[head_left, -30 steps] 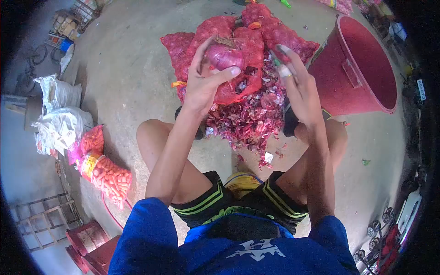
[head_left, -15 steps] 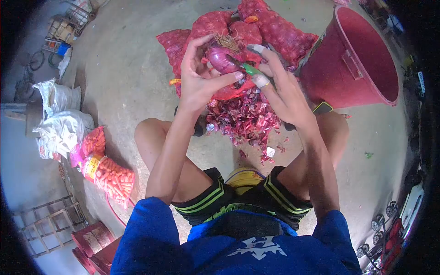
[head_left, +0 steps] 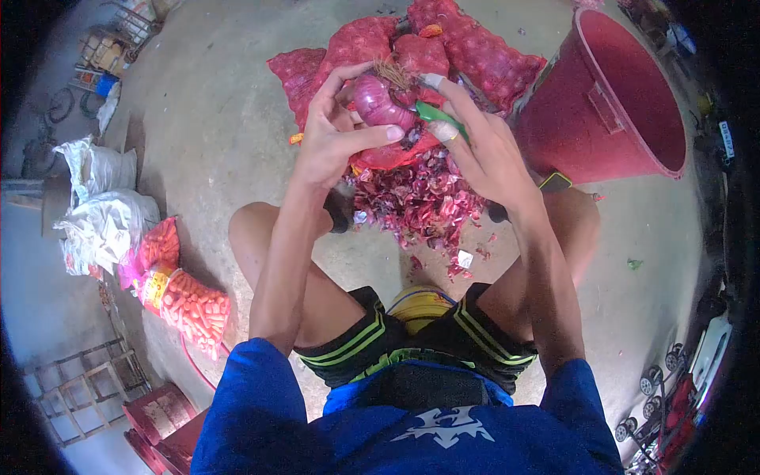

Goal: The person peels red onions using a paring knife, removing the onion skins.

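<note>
My left hand (head_left: 331,136) is wrapped round a large red onion (head_left: 377,103), its dry roots pointing up and away. In my right hand (head_left: 489,150) is a small green-handled knife (head_left: 440,118), held between thumb and fingers close against the onion's right side. Its blade is mostly hidden. White wraps cover the tips of my right thumb and a finger. Below both hands lies a heap of onion skins (head_left: 419,202), and a red mesh bag (head_left: 388,157) shows just under the onion.
Full red mesh sacks of onions (head_left: 356,43) lie ahead. A big red bucket (head_left: 586,127) stands at the right. To the left are white sacks (head_left: 111,229) and a bag of carrots (head_left: 194,305). A wheeled cart (head_left: 665,404) is at the lower right.
The onion has turned slightly in my left hand, showing more of its smooth side. More of the knife's green handle shows now. Both hands stay close together.
</note>
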Motion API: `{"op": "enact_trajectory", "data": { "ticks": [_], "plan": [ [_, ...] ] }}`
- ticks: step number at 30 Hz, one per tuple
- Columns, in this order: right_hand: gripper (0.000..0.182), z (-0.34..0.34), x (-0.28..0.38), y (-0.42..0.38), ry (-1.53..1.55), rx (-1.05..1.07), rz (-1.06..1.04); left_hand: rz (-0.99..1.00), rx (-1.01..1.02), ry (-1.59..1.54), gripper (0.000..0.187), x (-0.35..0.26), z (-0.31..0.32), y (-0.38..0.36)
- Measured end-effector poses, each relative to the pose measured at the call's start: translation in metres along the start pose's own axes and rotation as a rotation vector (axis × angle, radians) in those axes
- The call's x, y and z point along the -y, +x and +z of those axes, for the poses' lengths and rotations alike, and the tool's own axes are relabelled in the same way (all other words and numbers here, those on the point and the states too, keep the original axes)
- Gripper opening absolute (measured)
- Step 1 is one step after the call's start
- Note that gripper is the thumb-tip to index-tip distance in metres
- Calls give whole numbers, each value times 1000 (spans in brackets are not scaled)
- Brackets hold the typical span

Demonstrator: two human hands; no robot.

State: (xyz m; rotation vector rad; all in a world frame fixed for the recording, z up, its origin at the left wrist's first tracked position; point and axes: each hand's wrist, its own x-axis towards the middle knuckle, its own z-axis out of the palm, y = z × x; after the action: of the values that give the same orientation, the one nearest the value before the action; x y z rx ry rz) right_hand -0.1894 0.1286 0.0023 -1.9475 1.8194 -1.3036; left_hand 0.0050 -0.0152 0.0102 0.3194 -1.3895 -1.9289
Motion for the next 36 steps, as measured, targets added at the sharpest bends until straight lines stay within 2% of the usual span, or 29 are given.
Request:
{"op": "enact_trajectory", "data": {
  "ticks": [2,4,5,7,8,10,11,13,14,16,18,20,21,23,25,27,29,30,32,36],
  "plan": [
    [57,-2,2,1,-29,29,14,-32,29,-12,82,-5,-7,0],
    [57,-6,5,2,-5,50,44,-256,28,-177,77,-6,-15,-2],
    [56,-7,7,3,19,72,77,-257,27,-176,77,-3,-17,-3],
    [57,-9,9,2,47,77,101,-91,97,16,72,0,-12,-2],
    [57,-10,9,2,73,83,126,-90,101,15,72,3,-8,-1],
    [59,-9,8,3,74,68,114,157,36,285,69,1,9,-3],
    [61,-8,8,2,79,56,102,155,37,282,69,4,1,-3],
    [62,-7,5,4,57,38,71,-129,64,57,67,4,-15,-1],
    [64,-7,4,5,39,18,43,-125,62,58,67,7,-20,-3],
    [63,-13,4,5,63,43,53,-295,84,-83,64,1,-12,-4],
    [62,-14,4,5,83,70,62,-285,119,-97,64,-4,-9,-1],
    [59,-11,2,5,179,21,-65,-269,154,-112,65,-4,-6,-2],
    [59,-10,0,5,177,20,-69,-197,124,-35,67,-1,-1,-5],
    [53,-8,-3,3,209,51,-2,-124,94,44,69,4,7,-3],
    [52,-2,-5,3,289,13,51,-1,-27,212,73,7,15,2],
    [50,5,-8,3,375,-20,103,-2,-50,191,71,4,14,4],
    [48,7,-14,3,602,-22,211,-46,-53,129,71,1,13,7],
    [48,5,-12,5,601,-18,213,-46,-57,125,71,2,11,6],
    [51,-3,-7,10,706,-125,442,-139,-48,73,71,4,6,4],
    [55,-4,-23,12,777,-139,452,-116,34,-21,69,-3,8,0]
  ]
}}
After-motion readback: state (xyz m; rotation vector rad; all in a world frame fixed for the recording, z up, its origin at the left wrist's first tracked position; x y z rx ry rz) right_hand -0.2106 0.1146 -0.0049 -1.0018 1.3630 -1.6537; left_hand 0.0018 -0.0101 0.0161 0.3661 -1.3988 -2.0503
